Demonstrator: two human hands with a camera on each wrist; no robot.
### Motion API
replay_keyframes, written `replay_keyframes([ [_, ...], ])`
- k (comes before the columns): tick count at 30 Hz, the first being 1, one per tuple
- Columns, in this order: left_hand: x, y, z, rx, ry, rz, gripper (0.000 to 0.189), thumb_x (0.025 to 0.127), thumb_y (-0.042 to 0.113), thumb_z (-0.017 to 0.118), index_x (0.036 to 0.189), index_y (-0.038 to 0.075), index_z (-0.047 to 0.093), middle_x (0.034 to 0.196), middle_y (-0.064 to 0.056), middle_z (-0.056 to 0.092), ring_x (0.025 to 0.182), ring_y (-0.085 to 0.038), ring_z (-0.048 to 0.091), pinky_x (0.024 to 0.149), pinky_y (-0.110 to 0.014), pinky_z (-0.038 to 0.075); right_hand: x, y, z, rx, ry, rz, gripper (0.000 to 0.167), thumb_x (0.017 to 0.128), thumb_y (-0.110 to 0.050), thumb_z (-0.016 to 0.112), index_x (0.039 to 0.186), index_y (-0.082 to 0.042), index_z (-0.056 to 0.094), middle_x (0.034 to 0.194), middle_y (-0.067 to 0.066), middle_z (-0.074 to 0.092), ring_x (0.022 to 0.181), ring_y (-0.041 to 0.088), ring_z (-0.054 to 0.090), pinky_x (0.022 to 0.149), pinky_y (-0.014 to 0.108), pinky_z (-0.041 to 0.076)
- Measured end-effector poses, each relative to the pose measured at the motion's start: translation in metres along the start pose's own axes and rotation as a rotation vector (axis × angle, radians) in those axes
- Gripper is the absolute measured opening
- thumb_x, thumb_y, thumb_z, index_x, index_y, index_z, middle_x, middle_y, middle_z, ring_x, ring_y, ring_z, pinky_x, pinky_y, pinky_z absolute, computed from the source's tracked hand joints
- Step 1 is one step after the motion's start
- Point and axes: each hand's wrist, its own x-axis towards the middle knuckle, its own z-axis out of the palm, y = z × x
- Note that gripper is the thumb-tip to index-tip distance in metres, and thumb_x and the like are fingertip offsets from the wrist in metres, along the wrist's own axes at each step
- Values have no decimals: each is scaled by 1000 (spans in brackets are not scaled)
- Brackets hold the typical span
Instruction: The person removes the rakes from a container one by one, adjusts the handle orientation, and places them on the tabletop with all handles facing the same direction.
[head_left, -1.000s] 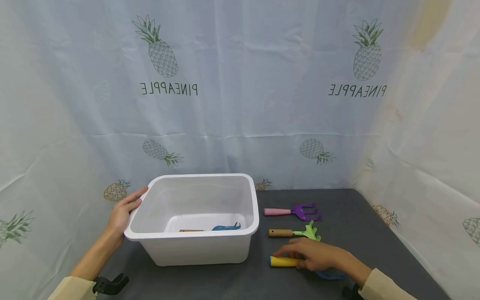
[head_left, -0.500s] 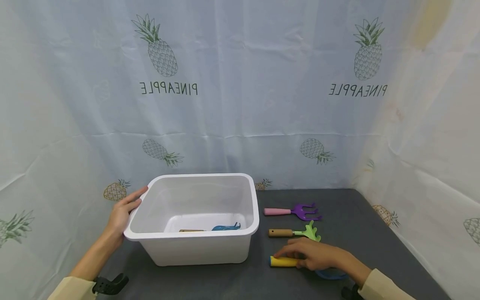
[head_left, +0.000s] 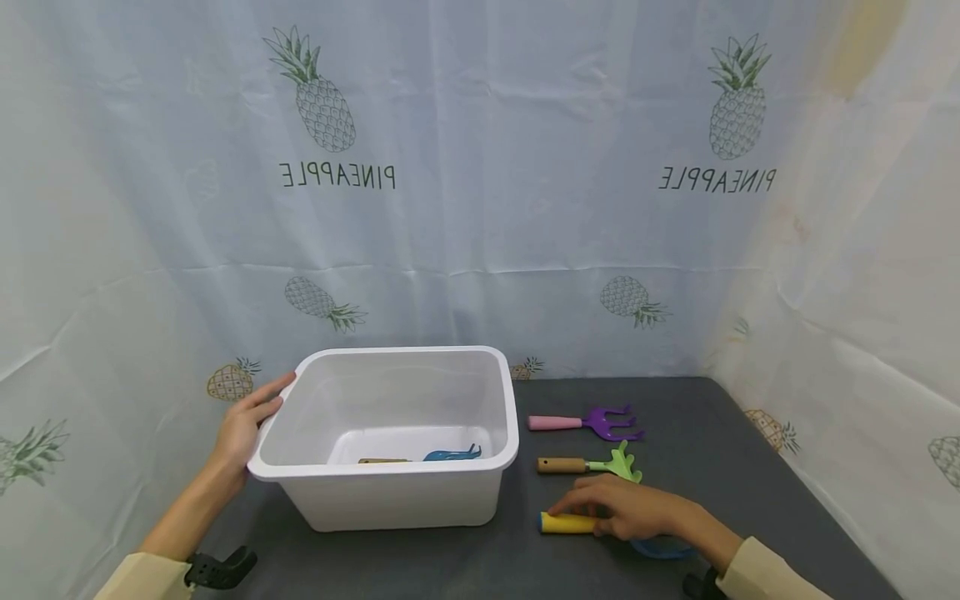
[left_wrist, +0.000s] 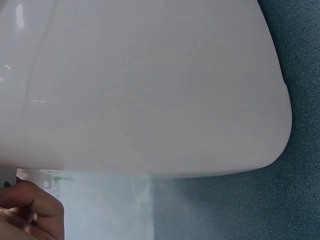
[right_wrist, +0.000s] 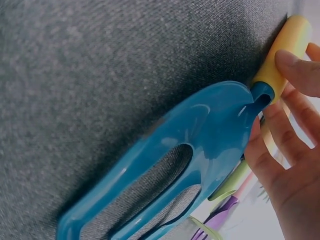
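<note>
My left hand (head_left: 242, 433) holds the left rim of a white plastic basin (head_left: 390, 500), its fingers over the edge. The left wrist view has the basin's smooth outer wall (left_wrist: 165, 100) and part of that hand (left_wrist: 40, 207). On the right, my right hand (head_left: 633, 507) grips the yellow handle (head_left: 566, 523) of a blue hand rake. In the right wrist view, the thumb presses the handle, with fingers on its other side. The rake's blue pronged head (right_wrist: 215, 115) lies low over the dark cloth; in the head view my hand mostly covers it.
Beyond my right hand lie a green hand rake (head_left: 621, 465) with a wooden handle and a purple one (head_left: 603, 425) with a pink handle. Inside the basin, a blue pronged head (head_left: 452, 455) and a brown handle (head_left: 382, 461) show. Pineapple-print curtains (head_left: 480, 208) enclose the dark tabletop (head_left: 675, 408).
</note>
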Motion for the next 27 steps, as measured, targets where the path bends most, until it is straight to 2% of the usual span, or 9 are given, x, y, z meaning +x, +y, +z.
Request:
replay_keyframes([
  [5,0,1,0,2,-4,4,55,113,34,33,164,13,26,172,-19,18,104,17,58,84,-16,54,0,1,-1,19,-2,11,71,83,6,72,143,-31,61,119,-12,67,96,-2,59,79,22,54],
  [9,0,1,1,12,-4,9,55,113,34,33,164,13,26,172,-19,17,103,17,58,84,-16,54,0,0,-6,40,8,23,65,85,3,73,141,-28,63,118,-10,68,96,-1,61,78,22,54],
  [15,-1,1,0,17,3,17,56,113,34,34,164,12,27,172,-19,20,104,16,58,84,-16,54,0,-8,-20,117,51,54,55,91,-2,72,142,-20,62,128,0,70,99,11,66,77,25,57],
  [19,-1,1,0,15,7,20,56,113,35,36,163,13,28,172,-17,22,104,15,60,84,-17,55,2,-14,-32,101,102,52,57,91,-5,74,144,-22,60,123,5,71,101,19,66,76,27,59],
  [23,-1,1,1,10,5,18,56,113,35,36,164,12,28,172,-18,21,104,15,60,84,-17,55,6,-21,-47,88,144,45,56,93,-9,74,144,-26,59,121,0,70,101,12,65,76,27,59],
  [27,-1,1,1,14,3,16,56,113,34,34,164,12,27,172,-19,21,103,15,60,84,-17,55,13,-32,-66,77,177,6,54,95,-12,74,144,-25,58,122,-4,70,101,6,66,77,29,60],
])
